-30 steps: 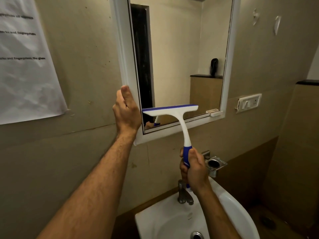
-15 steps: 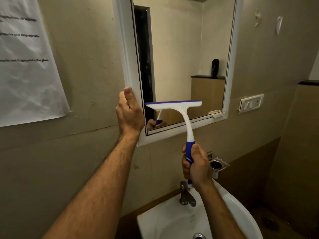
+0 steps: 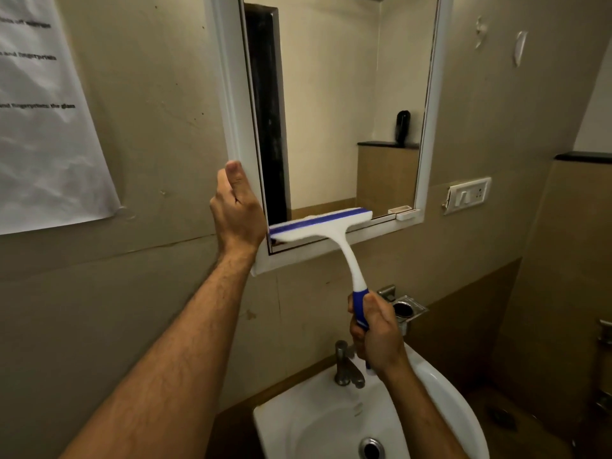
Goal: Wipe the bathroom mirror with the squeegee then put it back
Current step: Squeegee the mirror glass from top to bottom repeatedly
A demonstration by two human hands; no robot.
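Note:
The white-framed mirror (image 3: 331, 94) hangs on the beige wall above the sink. A white squeegee (image 3: 334, 230) with a blue blade strip lies across the glass at its bottom left, the blade just above the lower frame. My right hand (image 3: 379, 336) grips the blue end of its handle, below the mirror. My left hand (image 3: 236, 213) holds the mirror frame's left edge (image 3: 228, 94) near the lower corner, thumb pointing up, right beside the blade's left end.
A white sink (image 3: 457, 409) with a metal tap (image 3: 344, 366) sits below my right hand. A metal holder (image 3: 405, 309) is fixed to the wall beside it. A switch plate (image 3: 468, 195) is right of the mirror, and a paper notice (image 3: 39, 127) hangs at the left.
The squeegee blade rose a little on the glass, then slid down to the mirror's bottom edge. My left hand stayed on the frame.

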